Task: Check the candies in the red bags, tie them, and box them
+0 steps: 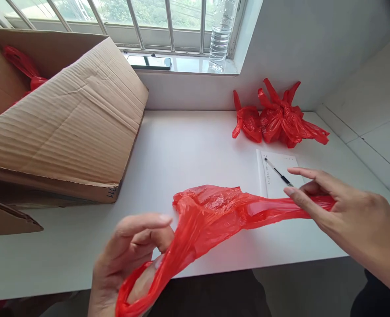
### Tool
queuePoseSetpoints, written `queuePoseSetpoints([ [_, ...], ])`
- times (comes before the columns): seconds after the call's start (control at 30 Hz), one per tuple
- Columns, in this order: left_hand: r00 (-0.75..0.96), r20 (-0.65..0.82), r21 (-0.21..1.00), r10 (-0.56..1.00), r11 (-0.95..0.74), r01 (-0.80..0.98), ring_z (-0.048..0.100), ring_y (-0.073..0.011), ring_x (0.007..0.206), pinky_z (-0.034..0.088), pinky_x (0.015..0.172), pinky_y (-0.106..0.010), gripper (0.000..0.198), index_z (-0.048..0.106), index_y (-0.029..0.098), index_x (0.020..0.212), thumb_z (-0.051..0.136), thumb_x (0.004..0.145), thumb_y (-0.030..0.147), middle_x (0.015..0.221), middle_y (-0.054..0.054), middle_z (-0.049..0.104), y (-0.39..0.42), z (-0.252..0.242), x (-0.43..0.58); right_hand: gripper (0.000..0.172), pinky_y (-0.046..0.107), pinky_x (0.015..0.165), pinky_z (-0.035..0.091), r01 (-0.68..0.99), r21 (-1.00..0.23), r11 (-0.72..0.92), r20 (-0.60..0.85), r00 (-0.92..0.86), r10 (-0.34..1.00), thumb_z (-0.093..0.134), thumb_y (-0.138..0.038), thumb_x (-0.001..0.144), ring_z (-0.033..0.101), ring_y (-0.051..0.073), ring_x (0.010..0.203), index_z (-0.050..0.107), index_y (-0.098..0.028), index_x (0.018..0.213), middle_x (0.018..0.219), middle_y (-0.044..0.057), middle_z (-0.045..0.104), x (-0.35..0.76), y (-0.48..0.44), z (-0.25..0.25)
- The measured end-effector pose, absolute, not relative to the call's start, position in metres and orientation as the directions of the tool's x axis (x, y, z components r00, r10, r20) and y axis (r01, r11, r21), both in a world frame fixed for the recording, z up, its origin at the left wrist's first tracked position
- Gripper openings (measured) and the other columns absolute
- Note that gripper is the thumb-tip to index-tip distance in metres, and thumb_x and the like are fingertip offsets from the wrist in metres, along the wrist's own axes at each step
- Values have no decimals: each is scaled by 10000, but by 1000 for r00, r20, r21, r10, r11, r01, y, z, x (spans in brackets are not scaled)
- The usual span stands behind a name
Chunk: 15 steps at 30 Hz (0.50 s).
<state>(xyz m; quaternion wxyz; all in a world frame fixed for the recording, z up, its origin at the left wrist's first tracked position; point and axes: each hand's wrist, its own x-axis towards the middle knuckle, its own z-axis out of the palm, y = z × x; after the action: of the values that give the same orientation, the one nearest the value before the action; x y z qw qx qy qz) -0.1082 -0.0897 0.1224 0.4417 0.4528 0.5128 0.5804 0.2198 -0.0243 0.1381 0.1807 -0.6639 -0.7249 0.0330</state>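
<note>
A red plastic bag [211, 220] is stretched between my two hands above the front of the white table [182, 149]. Its left handle loops around the thumb of my left hand [132, 259], whose fingers curl in towards the bag. My right hand [343, 211] grips the other handle with its lower fingers, while index finger and thumb stick out to the left. Under and behind my right hand lies an open notebook [281, 165] with a black pen [277, 171] across it. Whatever the bag contains does not show clearly.
A large open cardboard box [72, 119] with red bags [23, 64] inside stands at the left. Tied red bags [285, 116] sit against the back wall. On the windowsill are a phone [149, 62] and a water bottle [219, 39].
</note>
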Motion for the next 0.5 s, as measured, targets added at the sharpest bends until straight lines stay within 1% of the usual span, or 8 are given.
queuePoseSetpoints([
  [0.07, -213, 48, 994, 976, -68, -87, 609, -186, 535, 588, 491, -297, 433, 726, 427, 1164, 851, 750, 441, 644, -6, 622, -87, 128, -108, 316, 279, 425, 422, 927, -366, 84, 208, -6, 978, 590, -606, 962, 525, 129, 421, 712, -361, 1118, 657, -41, 634, 218, -26, 150],
  [0.1, -221, 31, 994, 975, -54, -96, 624, -196, 541, 591, 481, -307, 476, 708, 436, 1179, 869, 731, 437, 663, -6, 638, -85, 132, -105, 282, 268, 415, 402, 910, -404, 97, 225, -4, 974, 599, -579, 969, 496, 116, 412, 718, -361, 1101, 626, -47, 599, 214, -27, 155],
  [0.17, -244, 15, 995, 970, -39, -95, 666, -226, 572, 621, 505, -353, 496, 700, 423, 1158, 893, 701, 427, 734, -14, 686, -81, 141, -96, 244, 247, 442, 417, 853, -489, 180, 270, -49, 962, 629, -508, 978, 488, 110, 443, 703, -349, 1147, 616, -53, 560, 202, -30, 164],
  [0.2, -255, 19, 995, 967, -43, -86, 680, -232, 584, 637, 537, -376, 491, 696, 416, 1146, 897, 699, 405, 765, -13, 701, -79, 145, -90, 263, 236, 467, 438, 809, -533, 246, 279, -107, 954, 642, -467, 981, 494, 109, 462, 678, -342, 1210, 622, -60, 557, 193, -30, 167],
  [0.3, -248, 86, 994, 965, -98, -37, 682, -208, 602, 646, 644, -385, 511, 663, 422, 1193, 863, 740, 297, 807, 10, 711, -74, 153, -64, 484, 197, 532, 479, 610, -652, 451, 222, -416, 882, 634, -323, 1000, 508, 92, 500, 496, -350, 1463, 675, -92, 596, 164, -29, 168],
  [0.37, -180, 130, 991, 975, -130, 10, 690, -198, 679, 634, 731, -371, 569, 625, 434, 1274, 816, 779, 228, 848, 17, 706, -70, 153, -49, 541, 178, 586, 495, 479, -703, 526, 199, -577, 792, 584, -223, 1019, 537, 76, 536, 424, -359, 1518, 751, -97, 658, 148, -25, 166],
  [0.43, -84, 160, 986, 984, -156, 52, 688, -190, 773, 614, 809, -349, 638, 573, 441, 1362, 773, 812, 190, 891, 15, 689, -66, 151, -43, 425, 171, 644, 502, 402, -722, 564, 258, -600, 757, 532, -165, 1033, 568, 62, 585, 523, -336, 1421, 876, -79, 723, 139, -22, 165],
  [0.5, 3, 200, 974, 980, -199, 105, 661, -167, 798, 586, 825, -303, 687, 524, 454, 1416, 748, 836, 164, 887, 22, 655, -61, 148, -46, 273, 167, 655, 492, 374, -725, 578, 333, -544, 770, 514, -149, 1039, 580, 54, 616, 621, -291, 1246, 974, -59, 749, 138, -19, 165],
])
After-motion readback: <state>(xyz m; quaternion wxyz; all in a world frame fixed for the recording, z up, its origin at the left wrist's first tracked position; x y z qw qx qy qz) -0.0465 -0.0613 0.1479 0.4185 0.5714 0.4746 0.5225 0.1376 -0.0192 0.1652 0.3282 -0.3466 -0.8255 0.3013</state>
